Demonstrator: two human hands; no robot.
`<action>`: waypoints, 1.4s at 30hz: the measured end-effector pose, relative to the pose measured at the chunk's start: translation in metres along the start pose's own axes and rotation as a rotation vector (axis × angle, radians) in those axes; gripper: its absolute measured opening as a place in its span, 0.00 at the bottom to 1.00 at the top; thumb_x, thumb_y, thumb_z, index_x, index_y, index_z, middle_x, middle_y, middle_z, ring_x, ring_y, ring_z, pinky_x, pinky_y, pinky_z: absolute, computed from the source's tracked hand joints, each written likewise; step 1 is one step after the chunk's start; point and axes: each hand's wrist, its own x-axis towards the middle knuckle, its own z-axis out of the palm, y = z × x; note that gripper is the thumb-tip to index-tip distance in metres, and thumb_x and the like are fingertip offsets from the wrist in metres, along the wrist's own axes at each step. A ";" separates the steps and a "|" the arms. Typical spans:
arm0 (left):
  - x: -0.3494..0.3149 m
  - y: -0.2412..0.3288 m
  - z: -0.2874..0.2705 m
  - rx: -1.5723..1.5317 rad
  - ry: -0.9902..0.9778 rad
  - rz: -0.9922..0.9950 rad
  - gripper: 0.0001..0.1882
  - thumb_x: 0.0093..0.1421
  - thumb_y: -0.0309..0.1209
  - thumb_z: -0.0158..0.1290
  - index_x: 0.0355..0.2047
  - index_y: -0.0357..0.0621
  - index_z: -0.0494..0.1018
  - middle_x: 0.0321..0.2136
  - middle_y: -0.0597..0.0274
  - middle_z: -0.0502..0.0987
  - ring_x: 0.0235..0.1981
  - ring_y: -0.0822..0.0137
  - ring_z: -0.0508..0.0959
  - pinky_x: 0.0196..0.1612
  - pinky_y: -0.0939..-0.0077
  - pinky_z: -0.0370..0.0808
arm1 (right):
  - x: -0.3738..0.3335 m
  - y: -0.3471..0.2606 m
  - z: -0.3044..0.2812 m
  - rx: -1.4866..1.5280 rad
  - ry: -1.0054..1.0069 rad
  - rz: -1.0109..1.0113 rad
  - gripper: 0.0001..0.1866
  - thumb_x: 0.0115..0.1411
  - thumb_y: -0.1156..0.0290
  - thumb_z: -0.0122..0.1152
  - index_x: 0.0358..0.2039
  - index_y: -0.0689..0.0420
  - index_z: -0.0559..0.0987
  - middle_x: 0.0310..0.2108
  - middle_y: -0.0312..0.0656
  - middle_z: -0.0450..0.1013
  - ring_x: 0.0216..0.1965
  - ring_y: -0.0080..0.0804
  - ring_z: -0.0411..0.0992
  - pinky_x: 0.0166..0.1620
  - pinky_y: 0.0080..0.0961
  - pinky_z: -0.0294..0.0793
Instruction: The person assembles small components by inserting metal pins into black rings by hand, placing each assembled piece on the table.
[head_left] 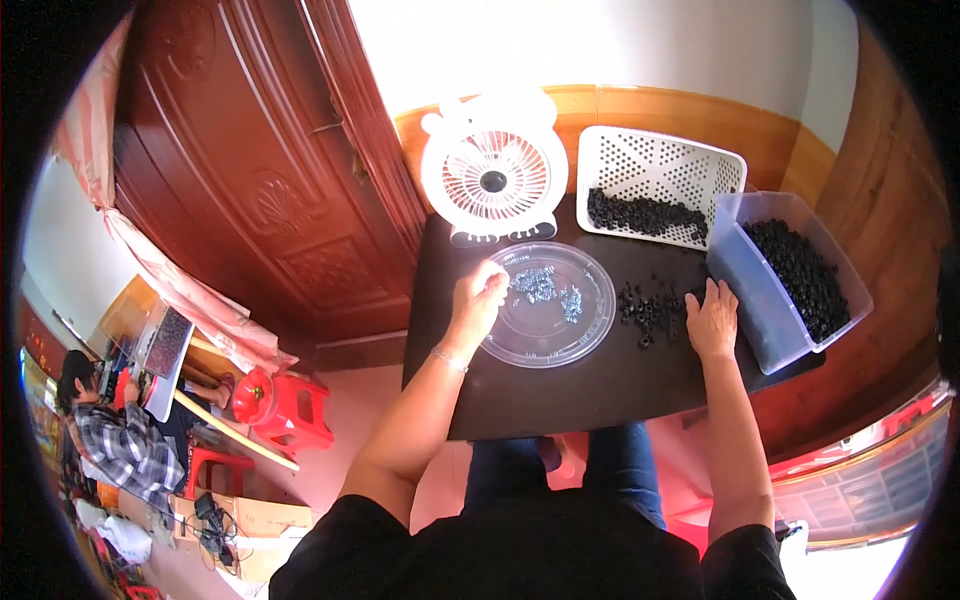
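Observation:
My left hand (478, 300) is at the left rim of a round clear plastic lid (540, 345), its fingers curled together. Whatever they may hold is too small to see. On the lid lie small shiny silver metal pieces (535, 284) in two loose clusters. Right of the lid, small black ring-like parts (645, 310) are scattered on the dark table (560, 400). Beside them my right hand (712, 318) rests palm down, fingers apart, its fingertips near the loose parts and the bluish clear bin (755, 300).
Many black parts (795, 275) fill the bin at the table's right. Behind stands a white perforated basket (660, 165) with more black parts. A white fan (493, 180) stands at the back left. Far left, a person (125, 435) sits near red stools (290, 410).

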 end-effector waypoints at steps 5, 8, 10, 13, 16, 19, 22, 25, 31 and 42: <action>-0.005 0.000 0.002 -0.028 -0.017 -0.025 0.07 0.62 0.30 0.49 0.29 0.40 0.70 0.20 0.68 0.70 0.22 0.79 0.70 0.27 0.84 0.69 | 0.019 -0.010 0.009 -0.079 -0.142 0.035 0.24 0.61 0.59 0.50 0.51 0.64 0.70 0.55 0.54 0.62 0.55 0.51 0.61 0.57 0.42 0.62; -0.007 -0.005 0.002 -0.021 -0.018 0.027 0.06 0.60 0.30 0.49 0.29 0.39 0.70 0.19 0.64 0.72 0.20 0.74 0.73 0.25 0.78 0.69 | 0.017 -0.015 0.013 -0.194 -0.239 -0.225 0.22 0.62 0.61 0.48 0.50 0.64 0.71 0.55 0.53 0.63 0.55 0.50 0.61 0.58 0.41 0.60; -0.007 -0.008 0.004 0.000 -0.029 0.035 0.06 0.60 0.30 0.49 0.29 0.40 0.70 0.19 0.64 0.72 0.20 0.74 0.73 0.25 0.78 0.69 | 0.008 -0.019 0.022 0.060 -0.173 -0.157 0.21 0.62 0.64 0.48 0.49 0.65 0.71 0.53 0.53 0.64 0.55 0.51 0.60 0.59 0.41 0.58; -0.006 -0.010 0.004 -0.012 -0.046 0.052 0.06 0.61 0.30 0.48 0.29 0.40 0.70 0.19 0.64 0.72 0.20 0.73 0.73 0.25 0.77 0.69 | 0.006 -0.029 0.024 0.208 -0.185 -0.145 0.21 0.62 0.63 0.49 0.50 0.65 0.71 0.53 0.54 0.64 0.56 0.52 0.59 0.60 0.41 0.57; -0.009 -0.006 0.003 -0.016 -0.056 0.008 0.06 0.61 0.29 0.47 0.30 0.40 0.69 0.18 0.65 0.71 0.19 0.74 0.72 0.25 0.78 0.69 | 0.024 -0.030 0.025 0.207 -0.137 -0.219 0.22 0.62 0.62 0.49 0.50 0.65 0.70 0.54 0.56 0.62 0.57 0.53 0.58 0.61 0.41 0.57; -0.008 -0.001 0.006 -0.035 -0.071 0.010 0.06 0.61 0.29 0.48 0.30 0.40 0.69 0.18 0.66 0.70 0.20 0.75 0.71 0.25 0.78 0.69 | 0.061 -0.028 0.023 0.020 -0.150 -0.170 0.26 0.63 0.56 0.49 0.52 0.66 0.68 0.55 0.57 0.62 0.58 0.53 0.57 0.62 0.41 0.53; -0.006 0.000 0.008 -0.036 -0.085 -0.014 0.05 0.61 0.28 0.48 0.29 0.40 0.69 0.18 0.67 0.70 0.20 0.76 0.70 0.25 0.79 0.68 | 0.075 -0.011 0.043 -0.044 -0.224 -0.129 0.27 0.63 0.55 0.47 0.53 0.66 0.69 0.56 0.57 0.62 0.59 0.52 0.56 0.63 0.40 0.52; -0.007 0.003 0.007 -0.024 -0.073 -0.033 0.05 0.61 0.27 0.48 0.29 0.40 0.69 0.18 0.67 0.69 0.20 0.76 0.70 0.25 0.79 0.67 | 0.069 -0.011 0.051 -0.003 -0.327 -0.045 0.26 0.63 0.55 0.46 0.51 0.66 0.71 0.56 0.57 0.62 0.59 0.53 0.56 0.63 0.40 0.53; -0.004 0.002 0.005 -0.018 -0.118 0.047 0.06 0.62 0.28 0.48 0.29 0.40 0.69 0.18 0.67 0.69 0.19 0.76 0.70 0.24 0.79 0.67 | 0.050 -0.005 0.012 0.544 -0.324 -0.209 0.21 0.62 0.59 0.50 0.45 0.64 0.75 0.49 0.53 0.71 0.53 0.49 0.66 0.57 0.36 0.63; -0.005 0.021 0.004 -0.058 -0.002 -0.083 0.07 0.61 0.30 0.49 0.29 0.39 0.71 0.21 0.67 0.72 0.22 0.78 0.71 0.27 0.82 0.70 | 0.031 0.011 -0.030 0.471 -0.208 -0.271 0.11 0.52 0.74 0.60 0.37 0.61 0.80 0.33 0.44 0.75 0.38 0.38 0.73 0.42 0.29 0.71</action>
